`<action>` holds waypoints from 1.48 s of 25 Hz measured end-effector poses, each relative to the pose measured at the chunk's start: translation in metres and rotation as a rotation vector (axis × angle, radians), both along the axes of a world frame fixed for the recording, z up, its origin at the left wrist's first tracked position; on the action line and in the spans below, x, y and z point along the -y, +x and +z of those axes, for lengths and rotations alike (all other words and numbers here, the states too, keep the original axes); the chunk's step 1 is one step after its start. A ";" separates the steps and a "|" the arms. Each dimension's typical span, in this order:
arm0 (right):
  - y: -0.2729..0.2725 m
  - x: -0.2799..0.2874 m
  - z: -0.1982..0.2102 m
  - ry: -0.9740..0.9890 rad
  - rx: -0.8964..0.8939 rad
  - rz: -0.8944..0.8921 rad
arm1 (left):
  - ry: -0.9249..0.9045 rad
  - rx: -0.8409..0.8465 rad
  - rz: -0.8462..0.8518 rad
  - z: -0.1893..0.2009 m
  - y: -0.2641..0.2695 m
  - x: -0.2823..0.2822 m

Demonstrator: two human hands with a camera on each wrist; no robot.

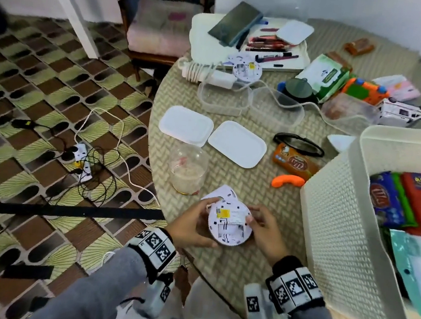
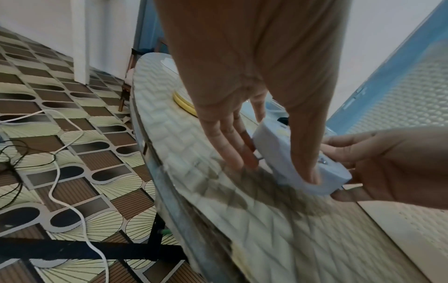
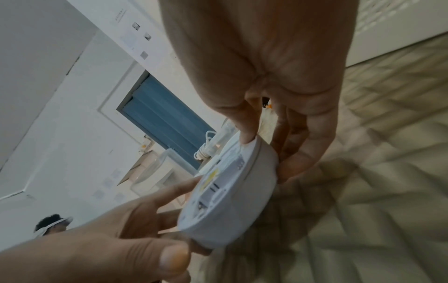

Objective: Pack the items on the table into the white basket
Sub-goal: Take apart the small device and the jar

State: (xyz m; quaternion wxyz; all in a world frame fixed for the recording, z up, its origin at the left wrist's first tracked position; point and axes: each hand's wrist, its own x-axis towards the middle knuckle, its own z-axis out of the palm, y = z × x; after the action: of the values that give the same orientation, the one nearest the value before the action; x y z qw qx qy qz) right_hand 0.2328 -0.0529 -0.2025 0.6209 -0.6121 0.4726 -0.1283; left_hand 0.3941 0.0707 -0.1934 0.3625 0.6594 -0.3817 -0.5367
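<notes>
Both hands hold one round white device just above the table's near edge, its open back with a yellow label facing up. My left hand grips its left rim, thumb on the near side. The thumb of my right hand presses on the back while its fingers curl under the right rim. In the left wrist view the left hand wraps the device. The right hand pinches the device in its own view. The white basket stands to the right with packets inside.
A flat white plate lies under the device beside a clear jar. Farther back lie two white lids, an orange packet, an orange curved toy, sunglasses, clear tubs and a second round device.
</notes>
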 end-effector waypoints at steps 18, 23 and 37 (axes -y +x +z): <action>0.035 -0.081 0.035 -0.108 0.048 -0.277 | -0.081 -0.221 -0.435 -0.005 0.074 -0.002; 0.043 -0.082 0.019 -0.201 -0.074 -0.226 | -0.084 -0.172 -0.431 -0.010 0.095 -0.019; 0.023 -0.075 -0.007 -0.685 -0.828 0.165 | -0.048 -0.088 -0.273 -0.011 0.095 -0.043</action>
State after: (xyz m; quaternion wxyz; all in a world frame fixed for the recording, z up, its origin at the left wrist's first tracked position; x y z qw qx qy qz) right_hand 0.2563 0.0226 -0.2092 0.1560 -0.8138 0.5592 0.0260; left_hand 0.4887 0.1133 -0.2039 0.3184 0.5683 -0.4644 -0.6000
